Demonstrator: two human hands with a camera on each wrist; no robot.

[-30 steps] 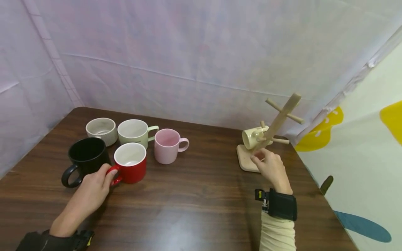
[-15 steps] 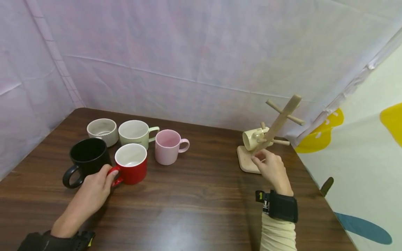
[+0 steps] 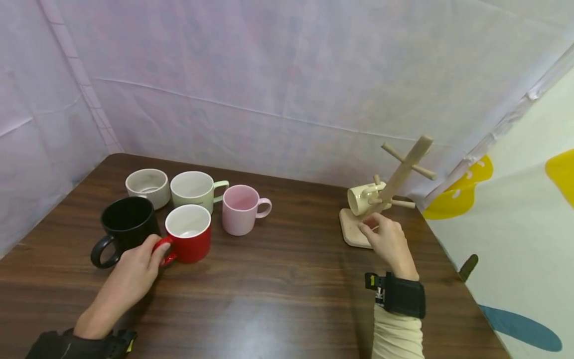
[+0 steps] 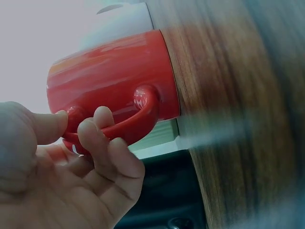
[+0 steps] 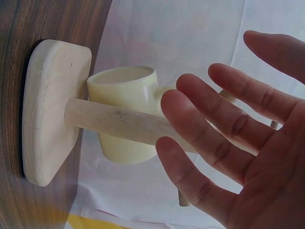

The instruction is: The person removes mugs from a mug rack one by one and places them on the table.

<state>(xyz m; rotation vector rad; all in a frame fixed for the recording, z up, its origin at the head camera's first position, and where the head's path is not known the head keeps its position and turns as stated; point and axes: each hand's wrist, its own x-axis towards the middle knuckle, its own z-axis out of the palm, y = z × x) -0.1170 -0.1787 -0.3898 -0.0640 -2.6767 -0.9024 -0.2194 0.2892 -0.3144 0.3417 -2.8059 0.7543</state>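
Observation:
My left hand (image 3: pixel 132 271) pinches the handle of a red mug (image 3: pixel 192 245) with a white inside. Thumb and fingers close round that handle in the left wrist view, where the red mug (image 4: pixel 109 71) appears on its side because of the camera's tilt. At the right, my right hand (image 3: pixel 389 242) is beside a wooden mug tree (image 3: pixel 399 177), holding nothing. Its fingers (image 5: pixel 205 131) are loosely spread before the post in the right wrist view; whether they touch it I cannot tell. A cream mug (image 3: pixel 357 200) hangs from a low peg of the tree.
Left of the red mug stands a black mug (image 3: pixel 127 232). Behind are a grey-white ribbed cup (image 3: pixel 154 195) and a pale green mug (image 3: pixel 197 200); a pink mug (image 3: pixel 237 219) is to the right. White sheeting (image 3: pixel 287 89) hangs along the back of the brown table (image 3: pixel 287 279).

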